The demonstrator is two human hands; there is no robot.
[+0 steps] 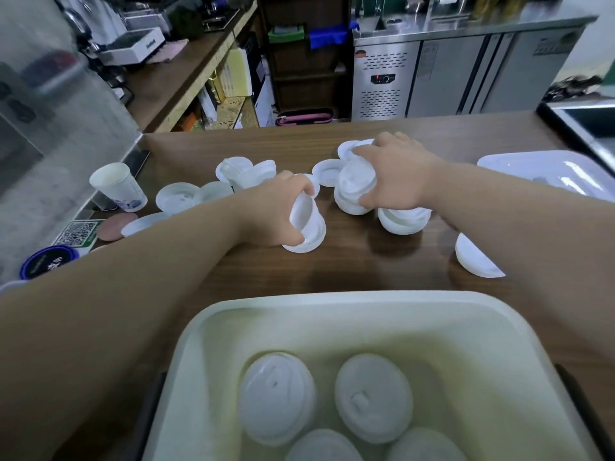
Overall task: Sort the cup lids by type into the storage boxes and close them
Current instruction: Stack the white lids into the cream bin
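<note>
White cup lids lie scattered over the wooden counter (366,261). My left hand (276,211) grips a short stack of lids (307,227) at the counter's middle. My right hand (392,174) grips another stack of lids (354,191) a little further back and to the right. More lids sit in loose piles at the back left (246,171), beside my right wrist (404,221) and at the right (472,257). An open cream storage box (299,307) stands at the near edge with several lids (276,397) on its floor.
A paper cup (118,189) stands at the left by a steel wall. A QR-code card (75,232) and a dark blue round lid (48,261) lie at the left edge. A white box lid or tray (545,171) rests at the right. Steel cabinets (466,71) stand behind the counter.
</note>
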